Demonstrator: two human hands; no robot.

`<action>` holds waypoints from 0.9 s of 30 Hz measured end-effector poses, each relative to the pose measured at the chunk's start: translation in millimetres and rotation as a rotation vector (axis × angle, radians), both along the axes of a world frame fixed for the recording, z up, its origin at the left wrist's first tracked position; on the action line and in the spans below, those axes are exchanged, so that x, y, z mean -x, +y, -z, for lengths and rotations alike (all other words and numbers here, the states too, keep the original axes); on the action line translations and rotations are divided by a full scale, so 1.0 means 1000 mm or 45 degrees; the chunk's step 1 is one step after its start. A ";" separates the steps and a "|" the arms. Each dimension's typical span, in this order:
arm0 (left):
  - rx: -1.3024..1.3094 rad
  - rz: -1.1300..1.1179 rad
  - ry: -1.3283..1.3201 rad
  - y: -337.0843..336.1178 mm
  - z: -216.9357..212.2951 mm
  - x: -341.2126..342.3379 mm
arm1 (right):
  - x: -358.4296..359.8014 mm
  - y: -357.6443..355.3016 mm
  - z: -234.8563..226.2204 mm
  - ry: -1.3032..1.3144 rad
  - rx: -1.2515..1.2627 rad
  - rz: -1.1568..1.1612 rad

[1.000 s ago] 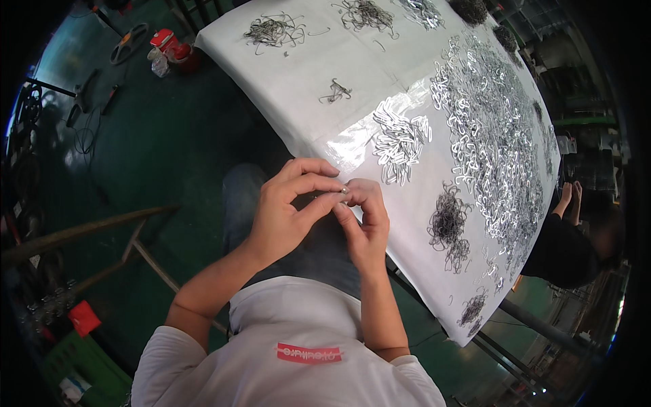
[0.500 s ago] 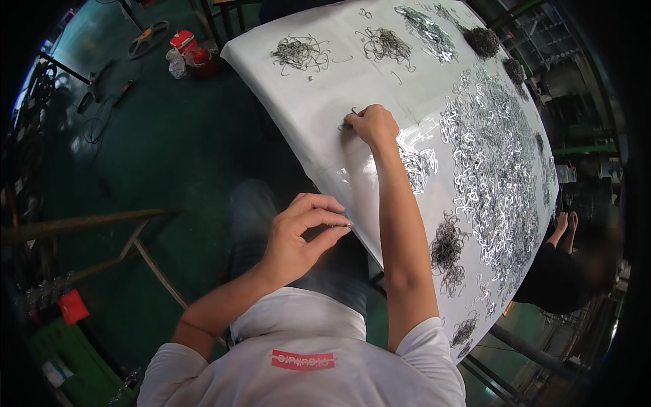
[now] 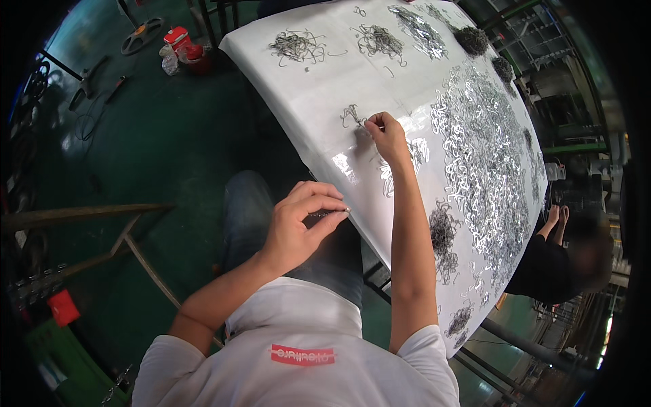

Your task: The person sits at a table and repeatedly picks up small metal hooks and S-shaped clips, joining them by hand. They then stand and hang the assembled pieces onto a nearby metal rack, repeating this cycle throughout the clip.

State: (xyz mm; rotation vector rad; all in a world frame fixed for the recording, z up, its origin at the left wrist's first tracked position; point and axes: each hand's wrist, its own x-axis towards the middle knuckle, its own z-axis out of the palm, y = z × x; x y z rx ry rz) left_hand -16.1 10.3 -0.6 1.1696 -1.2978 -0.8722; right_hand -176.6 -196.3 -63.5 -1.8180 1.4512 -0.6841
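Observation:
My left hand (image 3: 295,220) hovers off the table's near edge, its thumb and fingertips closed on small metal pieces (image 3: 328,213) that show between the fingers. Over the white-covered table (image 3: 305,102) my right hand (image 3: 388,138) is closed in a pinch; whatever its fingertips hold is too small to make out. Just left of those fingertips lies a small cluster of dark wire hooks (image 3: 350,117). A heap of shiny metal pieces (image 3: 418,152) is partly hidden behind my right wrist.
A broad spread of shiny bent metal pieces (image 3: 481,169) covers the table's right part. Dark hook piles lie at the far left (image 3: 296,46), far middle (image 3: 380,42) and near right (image 3: 444,234). Another person's hands (image 3: 559,216) show beyond the right edge. A metal frame (image 3: 146,254) stands at left.
My right hand has drawn back a little to the right from the small hook cluster, which now shows uncovered. The left hand keeps its pinch, nearly in place. The whole view has shifted slightly.

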 end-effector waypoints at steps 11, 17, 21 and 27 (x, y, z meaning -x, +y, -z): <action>0.048 -0.025 -0.077 0.011 0.003 0.011 | 0.009 0.011 -0.009 -0.266 -0.072 0.183; 0.060 -0.049 -0.076 0.014 0.002 0.012 | 0.020 0.015 -0.011 -0.248 -0.043 0.266; 0.023 -0.042 -0.032 0.017 0.002 0.015 | 0.027 0.022 -0.006 -0.138 -0.189 0.204; 0.063 -0.056 -0.084 0.015 0.003 0.014 | 0.017 0.002 -0.018 -0.142 0.151 0.128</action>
